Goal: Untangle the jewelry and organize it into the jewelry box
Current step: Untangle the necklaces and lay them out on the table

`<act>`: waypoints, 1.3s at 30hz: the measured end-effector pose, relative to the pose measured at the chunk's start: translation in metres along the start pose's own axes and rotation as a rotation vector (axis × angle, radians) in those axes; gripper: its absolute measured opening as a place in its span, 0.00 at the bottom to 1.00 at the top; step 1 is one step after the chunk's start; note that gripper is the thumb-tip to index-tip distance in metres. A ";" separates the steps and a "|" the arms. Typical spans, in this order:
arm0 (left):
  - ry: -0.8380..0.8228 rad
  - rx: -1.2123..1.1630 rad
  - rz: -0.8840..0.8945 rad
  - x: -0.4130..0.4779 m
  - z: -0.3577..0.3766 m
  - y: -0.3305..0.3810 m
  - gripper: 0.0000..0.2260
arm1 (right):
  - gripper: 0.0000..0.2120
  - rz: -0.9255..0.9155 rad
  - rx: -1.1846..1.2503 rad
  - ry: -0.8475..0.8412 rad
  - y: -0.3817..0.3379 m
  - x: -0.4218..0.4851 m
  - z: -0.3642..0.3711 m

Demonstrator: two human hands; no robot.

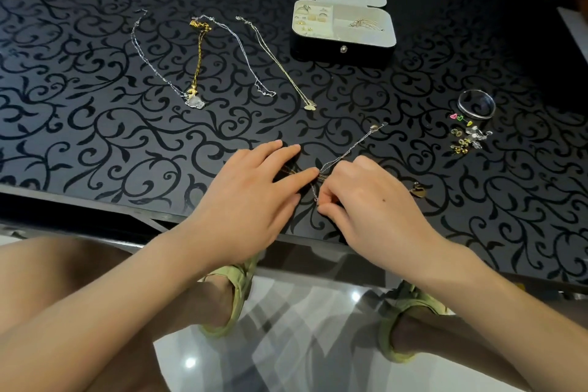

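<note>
**Two hands at a knot of chains by the counter's near edge**

We see a black counter (95,137) with a glossy scroll pattern carrying everything. At its near edge our left hand (251,197) lies flat, its fingers (286,149) straight and slightly spread, with the index fingertip pressing down on the tangled chains (321,173). Our right hand (372,213) sits just beside it, thumb and index finger curled and pinching a silver strand of that tangle. The strand's free end runs away up and to the right across the counter.

The jewelry box (342,51) stands open at the far side, well apart from the hands. Its cream compartments hold rings and a gold piece, and small earrings are pinned in the lid.

To the left of the box, four necklaces (241,51) lie stretched out side by side, apart from each other. At the far right rests a silver bangle (476,104). Just below it is a cluster of small earrings (466,137). A gold heart pendant (417,190) lies near our right hand.
</note>
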State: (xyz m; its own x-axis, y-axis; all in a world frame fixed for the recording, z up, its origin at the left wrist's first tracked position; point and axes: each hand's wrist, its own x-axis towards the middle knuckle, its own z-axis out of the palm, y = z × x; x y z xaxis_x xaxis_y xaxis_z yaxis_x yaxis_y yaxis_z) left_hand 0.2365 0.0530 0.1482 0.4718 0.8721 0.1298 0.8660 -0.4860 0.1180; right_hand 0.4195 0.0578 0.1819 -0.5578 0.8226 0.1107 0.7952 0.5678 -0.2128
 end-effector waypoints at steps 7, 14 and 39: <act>-0.001 -0.010 -0.032 0.001 0.000 0.001 0.21 | 0.07 0.005 0.132 0.044 -0.003 -0.007 0.006; -0.011 -0.069 -0.057 -0.001 0.001 0.000 0.24 | 0.08 0.125 0.302 -0.005 -0.001 -0.011 0.007; 0.127 -0.134 -0.012 -0.012 -0.009 -0.002 0.14 | 0.04 0.221 0.107 -0.032 0.026 0.015 -0.003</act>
State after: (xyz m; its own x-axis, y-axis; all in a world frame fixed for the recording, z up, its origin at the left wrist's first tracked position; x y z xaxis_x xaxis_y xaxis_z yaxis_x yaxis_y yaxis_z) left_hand 0.2277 0.0426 0.1547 0.4298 0.8677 0.2497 0.8375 -0.4864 0.2491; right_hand 0.4323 0.0853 0.1814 -0.3819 0.9240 0.0196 0.8698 0.3665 -0.3304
